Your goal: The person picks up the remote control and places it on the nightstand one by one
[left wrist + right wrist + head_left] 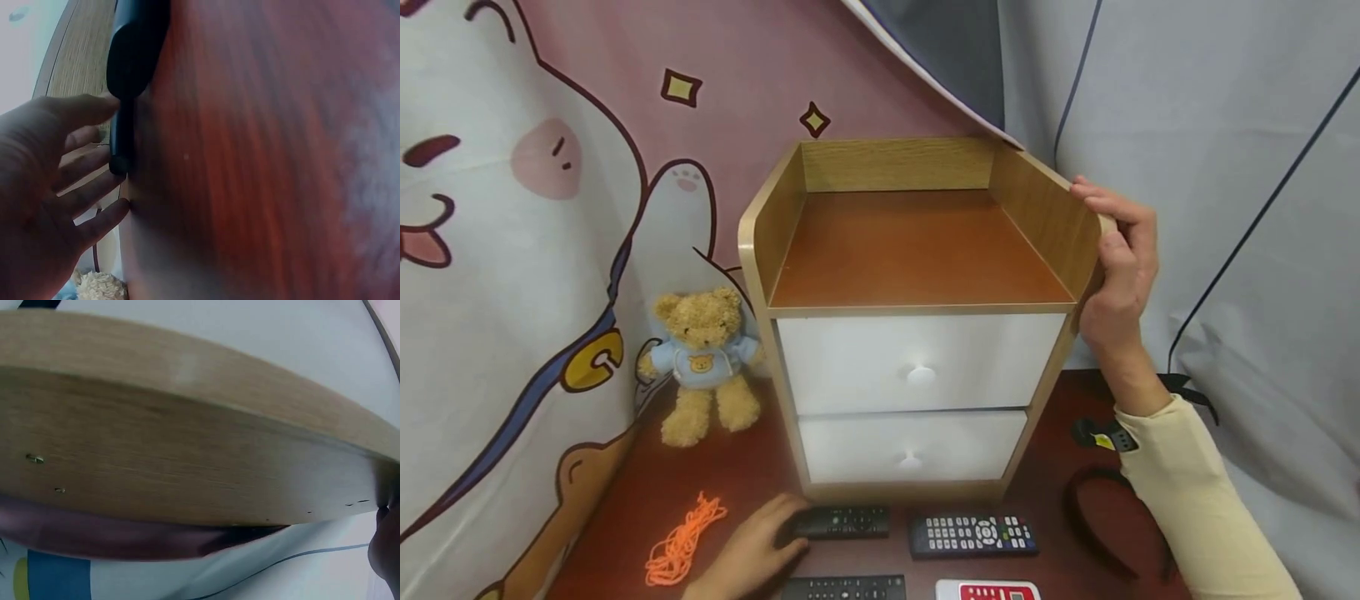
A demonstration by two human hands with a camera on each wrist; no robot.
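A wooden cabinet (pixel 925 250) with two white drawers stands on the dark red table. My right hand (pixel 1116 267) grips the rounded top edge of its right side panel, fingers bent over it; the right wrist view shows that panel (pixel 187 450) up close. Low at the left, my left hand (pixel 756 546) lies at the left end of a black remote control (pixel 842 522), thumb on the near side and fingers on the far side. In the left wrist view, the fingers of my left hand (pixel 69 169) look relaxed and spread beside the remote's end (pixel 122 140).
A teddy bear (pixel 703 362) in a blue top sits left of the cabinet, with an orange cord bundle (pixel 685 542) nearer. In front lie another black remote (pixel 846 587), a many-buttoned remote (pixel 973 535) and a red-and-white device (pixel 988 591). A dark band (pixel 1086 517) curves at right.
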